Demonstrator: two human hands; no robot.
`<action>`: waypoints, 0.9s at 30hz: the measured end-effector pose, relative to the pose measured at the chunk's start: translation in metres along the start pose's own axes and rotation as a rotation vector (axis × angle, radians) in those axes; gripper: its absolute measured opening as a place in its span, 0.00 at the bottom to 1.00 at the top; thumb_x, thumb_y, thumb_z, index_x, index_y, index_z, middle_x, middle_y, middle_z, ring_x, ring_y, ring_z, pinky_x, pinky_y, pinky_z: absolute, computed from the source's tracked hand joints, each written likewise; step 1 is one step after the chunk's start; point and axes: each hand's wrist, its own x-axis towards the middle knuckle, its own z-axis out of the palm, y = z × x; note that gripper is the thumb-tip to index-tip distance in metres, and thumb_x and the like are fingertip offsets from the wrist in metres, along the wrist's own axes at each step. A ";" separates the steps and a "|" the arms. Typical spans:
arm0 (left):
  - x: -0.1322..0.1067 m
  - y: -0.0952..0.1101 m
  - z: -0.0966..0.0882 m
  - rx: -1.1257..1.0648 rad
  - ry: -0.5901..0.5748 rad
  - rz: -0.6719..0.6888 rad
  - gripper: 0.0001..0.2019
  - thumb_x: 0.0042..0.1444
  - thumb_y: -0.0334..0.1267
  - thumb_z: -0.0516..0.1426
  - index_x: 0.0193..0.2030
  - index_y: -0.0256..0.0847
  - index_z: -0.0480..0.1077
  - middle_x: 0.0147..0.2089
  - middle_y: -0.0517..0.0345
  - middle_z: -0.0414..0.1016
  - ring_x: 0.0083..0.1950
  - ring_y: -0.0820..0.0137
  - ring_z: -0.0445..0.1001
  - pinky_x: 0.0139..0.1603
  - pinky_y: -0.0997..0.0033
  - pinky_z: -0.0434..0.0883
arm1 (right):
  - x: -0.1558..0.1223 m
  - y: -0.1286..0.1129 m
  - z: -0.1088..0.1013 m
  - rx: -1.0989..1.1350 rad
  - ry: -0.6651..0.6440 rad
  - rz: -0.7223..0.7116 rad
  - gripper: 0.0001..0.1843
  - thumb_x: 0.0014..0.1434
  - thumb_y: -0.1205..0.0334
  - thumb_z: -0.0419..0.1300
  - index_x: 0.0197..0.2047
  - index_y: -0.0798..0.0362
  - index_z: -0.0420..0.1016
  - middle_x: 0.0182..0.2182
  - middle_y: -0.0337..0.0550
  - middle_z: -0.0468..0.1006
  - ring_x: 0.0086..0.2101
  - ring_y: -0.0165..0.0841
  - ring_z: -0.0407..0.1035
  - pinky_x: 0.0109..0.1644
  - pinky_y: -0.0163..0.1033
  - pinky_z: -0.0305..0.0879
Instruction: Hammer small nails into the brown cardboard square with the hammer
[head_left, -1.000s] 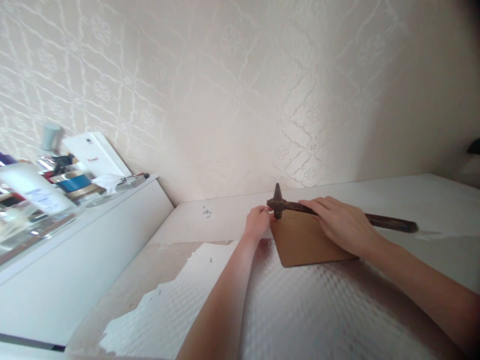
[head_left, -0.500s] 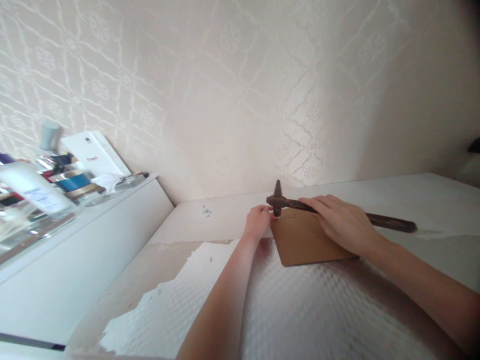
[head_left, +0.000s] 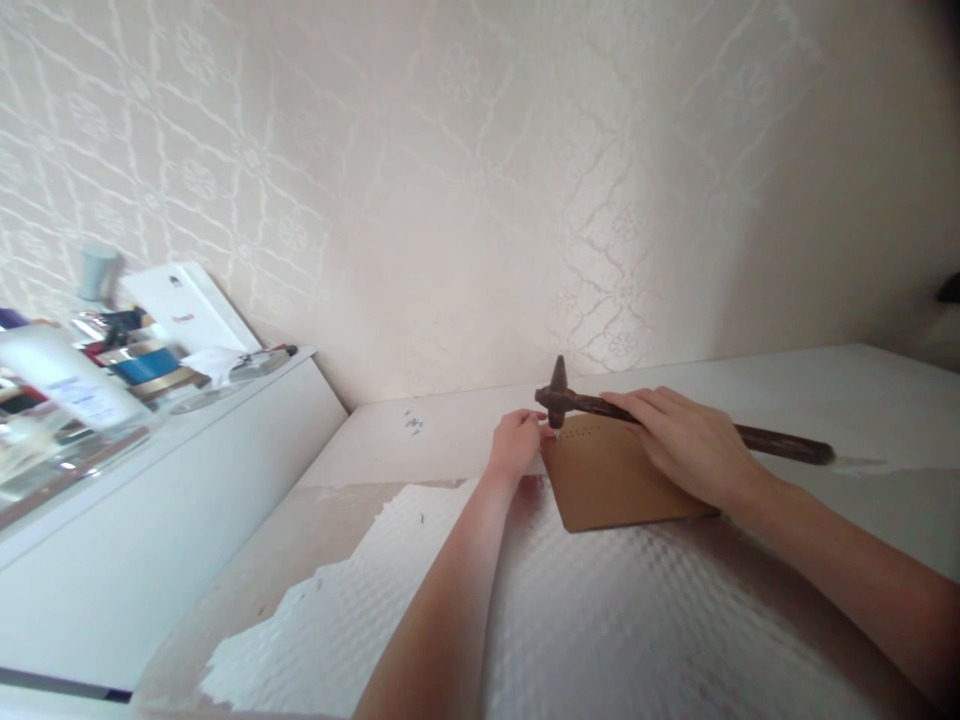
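My right hand (head_left: 682,440) is closed round the dark wooden handle of a hammer (head_left: 556,394). The hammer's head hangs just above the far left corner of a brown board (head_left: 607,480). Rows of small nails or marks run along the board's far edge. At that same corner my left hand (head_left: 519,443) has its fingers pinched together, close under the hammer head. Whatever sits between those fingertips is too small to make out. Part of the board is covered by my right hand and wrist.
Several small nails (head_left: 413,423) lie loose on the white surface to the left. White quilted sheeting (head_left: 360,590) is spread at the front. A white cabinet (head_left: 187,480) stands at the left, bearing bottles, a white box (head_left: 191,310) and a blue roll (head_left: 146,365). Patterned wallpaper rises behind.
The hammer head has lifted very slightly, tilting a little to the right above the corner. My left hand and the board look unmoved.
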 end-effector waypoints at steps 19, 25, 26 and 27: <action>0.002 -0.002 0.001 -0.003 0.007 0.004 0.15 0.56 0.36 0.48 0.42 0.36 0.75 0.39 0.49 0.79 0.39 0.67 0.75 0.42 0.70 0.69 | 0.001 0.002 0.001 0.000 -0.007 -0.026 0.22 0.59 0.71 0.48 0.55 0.49 0.67 0.45 0.42 0.76 0.42 0.35 0.69 0.36 0.37 0.64; 0.001 0.000 0.000 0.030 0.011 0.011 0.15 0.56 0.36 0.48 0.39 0.36 0.75 0.40 0.48 0.79 0.40 0.66 0.75 0.42 0.69 0.69 | 0.000 0.000 -0.001 0.017 -0.031 -0.036 0.22 0.59 0.71 0.46 0.54 0.49 0.67 0.45 0.42 0.76 0.41 0.35 0.69 0.35 0.37 0.63; 0.000 0.000 0.000 0.032 0.009 0.014 0.15 0.56 0.36 0.47 0.39 0.36 0.75 0.39 0.48 0.79 0.40 0.66 0.75 0.43 0.69 0.69 | 0.000 0.000 -0.001 0.018 -0.027 -0.034 0.22 0.59 0.71 0.46 0.54 0.49 0.67 0.45 0.42 0.76 0.41 0.35 0.69 0.35 0.37 0.63; 0.001 0.000 0.000 0.032 0.005 0.018 0.15 0.56 0.35 0.47 0.39 0.36 0.75 0.39 0.48 0.79 0.40 0.66 0.75 0.43 0.69 0.68 | 0.000 0.001 -0.001 0.018 -0.020 -0.029 0.22 0.59 0.71 0.47 0.55 0.49 0.67 0.45 0.42 0.76 0.41 0.35 0.69 0.35 0.37 0.63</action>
